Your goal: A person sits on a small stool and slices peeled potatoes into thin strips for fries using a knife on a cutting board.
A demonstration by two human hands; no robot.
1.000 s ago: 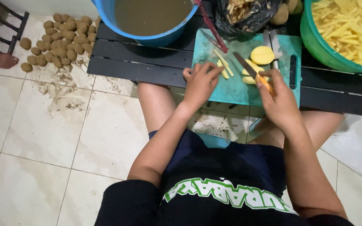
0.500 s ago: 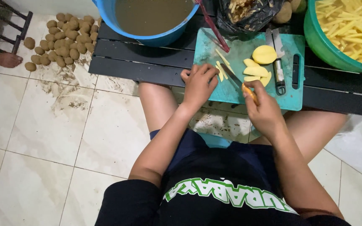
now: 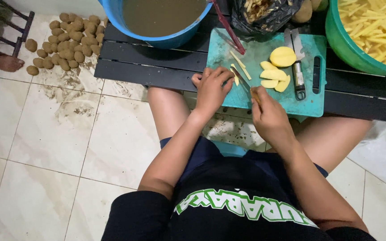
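Black bag, probably peelings, behind teal board

The green basin of potato sticks and the blue tub are cut off by the top edge; the knife's handle is hidden inside the right hand.

Both forearms reach forward; left hand fingers curled, pressing down; right hand closed in a fist-like grip.

teal cutting board, pale yellow potato slices, blue tub, green basin
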